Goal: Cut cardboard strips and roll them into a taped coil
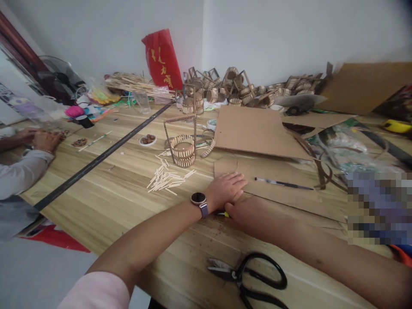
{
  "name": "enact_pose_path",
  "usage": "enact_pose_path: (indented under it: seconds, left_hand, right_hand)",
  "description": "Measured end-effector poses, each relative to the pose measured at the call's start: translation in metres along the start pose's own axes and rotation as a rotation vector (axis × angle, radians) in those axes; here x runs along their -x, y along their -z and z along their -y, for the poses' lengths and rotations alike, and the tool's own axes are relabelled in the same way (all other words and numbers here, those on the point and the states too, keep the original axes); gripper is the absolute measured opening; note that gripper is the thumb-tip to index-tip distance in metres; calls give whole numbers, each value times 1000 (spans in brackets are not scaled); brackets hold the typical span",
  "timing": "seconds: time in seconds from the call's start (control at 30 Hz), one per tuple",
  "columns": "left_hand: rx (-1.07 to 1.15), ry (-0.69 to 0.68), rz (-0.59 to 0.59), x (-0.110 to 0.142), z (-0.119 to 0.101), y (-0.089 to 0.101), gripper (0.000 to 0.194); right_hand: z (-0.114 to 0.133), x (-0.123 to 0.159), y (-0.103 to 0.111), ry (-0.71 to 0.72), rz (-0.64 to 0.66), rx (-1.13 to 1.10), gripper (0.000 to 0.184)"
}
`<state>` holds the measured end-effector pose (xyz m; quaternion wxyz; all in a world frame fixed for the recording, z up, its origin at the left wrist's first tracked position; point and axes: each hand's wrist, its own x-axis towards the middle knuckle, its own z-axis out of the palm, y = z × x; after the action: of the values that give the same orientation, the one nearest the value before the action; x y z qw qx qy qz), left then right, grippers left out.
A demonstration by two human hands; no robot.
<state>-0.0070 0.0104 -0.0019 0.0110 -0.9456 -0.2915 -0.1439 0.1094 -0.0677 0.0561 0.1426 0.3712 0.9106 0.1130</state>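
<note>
My left hand, with a watch on its wrist, lies with fingers stretched out on a flat piece of cardboard. Close below it, my right hand is closed at the cardboard's near edge. A bit of a yellow tool shows at the right hand's fingers; the rest is hidden, so its kind is unclear. On the cardboard, right of the left hand, lies a black pen. Black-handled scissors rest on the table nearer to me.
Pale short sticks lie loose beside a small handled basket. Behind are a bowl of brown beads, a larger cardboard sheet and heaped baskets. At far left, another person's hands work. A dark strip crosses the table.
</note>
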Motion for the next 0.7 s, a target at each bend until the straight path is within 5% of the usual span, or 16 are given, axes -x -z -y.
enact_pose_path:
  seconds: [0.23, 0.7]
  left_hand:
    - [-33, -7, 3, 2, -1, -3, 44]
    - [-41, -40, 56, 4, -3, 5, 45]
  right_hand:
    - [4, -6, 5, -10, 113, -29, 20]
    - [-11, 1, -8, -4, 45, -112, 15]
